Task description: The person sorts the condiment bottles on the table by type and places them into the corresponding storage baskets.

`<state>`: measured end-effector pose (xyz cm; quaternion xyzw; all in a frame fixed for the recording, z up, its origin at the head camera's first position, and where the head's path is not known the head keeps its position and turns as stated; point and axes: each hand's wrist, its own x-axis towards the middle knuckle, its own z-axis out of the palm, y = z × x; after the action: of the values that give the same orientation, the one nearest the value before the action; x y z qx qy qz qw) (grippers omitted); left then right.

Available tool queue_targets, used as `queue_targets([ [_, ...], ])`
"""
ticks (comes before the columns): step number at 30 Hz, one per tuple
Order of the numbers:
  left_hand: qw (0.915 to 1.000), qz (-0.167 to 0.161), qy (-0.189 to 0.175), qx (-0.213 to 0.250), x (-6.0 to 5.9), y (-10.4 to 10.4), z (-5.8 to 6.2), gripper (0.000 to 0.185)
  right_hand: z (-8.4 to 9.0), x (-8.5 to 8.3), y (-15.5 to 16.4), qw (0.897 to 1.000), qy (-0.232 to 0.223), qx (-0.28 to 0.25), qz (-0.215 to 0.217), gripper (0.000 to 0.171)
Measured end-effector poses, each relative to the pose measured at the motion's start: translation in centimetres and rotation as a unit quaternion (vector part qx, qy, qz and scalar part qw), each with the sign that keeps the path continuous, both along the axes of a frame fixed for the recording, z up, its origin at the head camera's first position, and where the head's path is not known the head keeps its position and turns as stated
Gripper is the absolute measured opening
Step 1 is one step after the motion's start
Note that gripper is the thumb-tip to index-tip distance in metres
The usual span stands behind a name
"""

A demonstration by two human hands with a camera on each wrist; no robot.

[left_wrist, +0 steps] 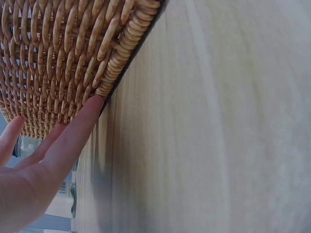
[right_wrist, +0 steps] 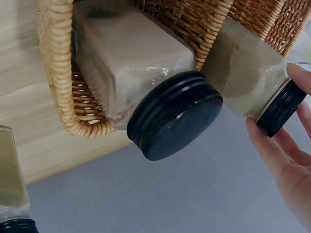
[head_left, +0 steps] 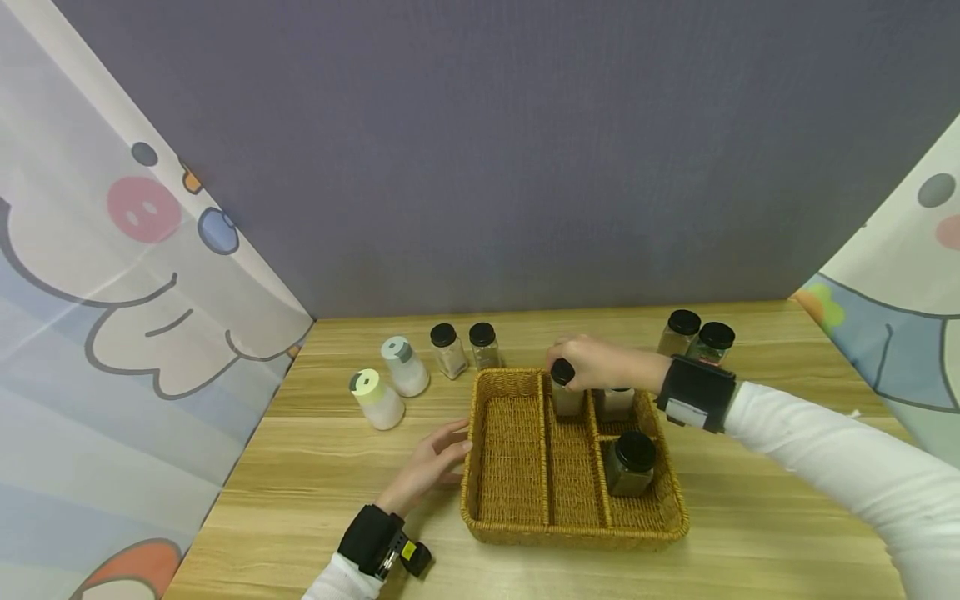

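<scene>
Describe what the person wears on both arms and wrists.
Both arms have white long sleeves. The right wrist carries a wide black band with a pale grey patch on it. The left wrist carries a black band too, with a small black device fixed to it that shows a yellow mark. The left hand and right hand are bare, with no gloves or rings visible.

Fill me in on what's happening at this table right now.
A person is working at a woven wicker basket with dividers on a wooden table. The right hand grips a black-lidded square glass spice jar by its lid, the jar standing in the basket's middle compartment. The left hand rests with straight fingers against the basket's left wall. Two more black-lidded jars already stand in the basket's right-hand compartments. Other jars and two white shaker bottles stand on the table behind it.
</scene>
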<state>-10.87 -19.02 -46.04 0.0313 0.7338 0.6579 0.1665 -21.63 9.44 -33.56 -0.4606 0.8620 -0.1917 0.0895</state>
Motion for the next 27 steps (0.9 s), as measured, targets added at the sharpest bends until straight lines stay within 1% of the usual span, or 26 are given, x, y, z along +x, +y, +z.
queue_targets([
  [3, 1.0000, 0.000, 0.000, 0.000, 0.0, 0.0, 0.0, 0.059, -0.3, -0.1, 0.0, 1.000, -0.001, -0.002, 0.000, 0.030],
  [8, 1.0000, -0.002, -0.003, 0.005, 0.0, 0.0, 0.1, 0.060, -0.6, 0.0, -0.1, 1.000, -0.015, -0.008, -0.002, 0.030],
  [15, 1.0000, -0.003, -0.002, 0.001, 0.0, 0.0, 0.0, 0.060, -0.8, -0.2, -0.3, 1.000, -0.005, -0.005, 0.005, 0.030],
  [23, 1.0000, 0.001, -0.007, 0.005, 0.1, 0.0, 0.2, 0.061, -1.3, -0.3, -0.4, 1.000, -0.007, 0.003, 0.000, 0.030],
  [27, 1.0000, -0.001, -0.004, 0.007, 0.0, 0.0, 0.2, 0.060, -1.4, -0.3, -0.5, 1.000, -0.004, 0.009, -0.002, 0.030],
])
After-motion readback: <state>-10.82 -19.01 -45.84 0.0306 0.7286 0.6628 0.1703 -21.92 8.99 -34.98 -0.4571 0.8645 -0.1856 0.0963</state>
